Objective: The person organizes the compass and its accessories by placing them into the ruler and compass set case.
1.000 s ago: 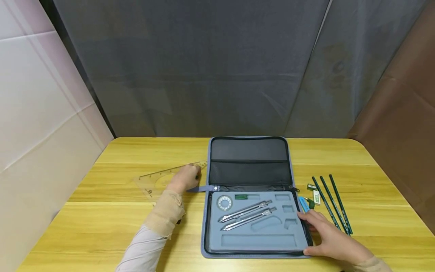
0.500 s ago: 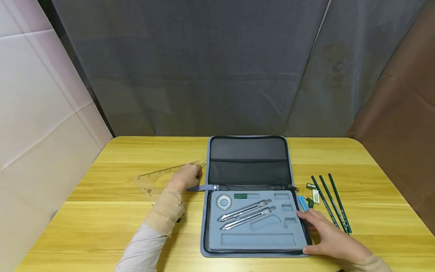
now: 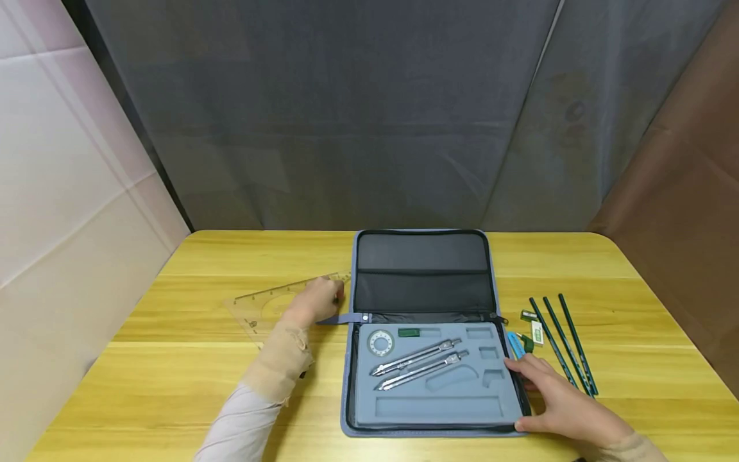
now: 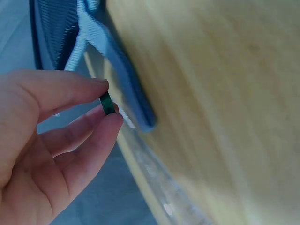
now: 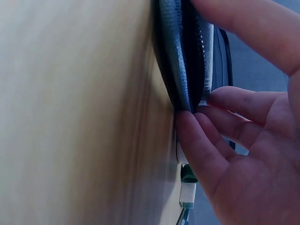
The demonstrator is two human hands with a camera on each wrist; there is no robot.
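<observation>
My left hand pinches a small dark green piece between thumb and fingertips; its kind is unclear. The hand is over a clear set square, left of an open zip case, near the case's strap. At the case's right edge, my right hand grips the side with thumb and fingers. The case's grey-blue tray holds two silver compasses, a round white-ringed disc and a green block. Several moulded hollows in it have nothing in them.
Right of the case lie three dark green pencils, a white-and-green eraser, a small green item, another green piece and a blue object. Dark cloth hangs behind the wooden table.
</observation>
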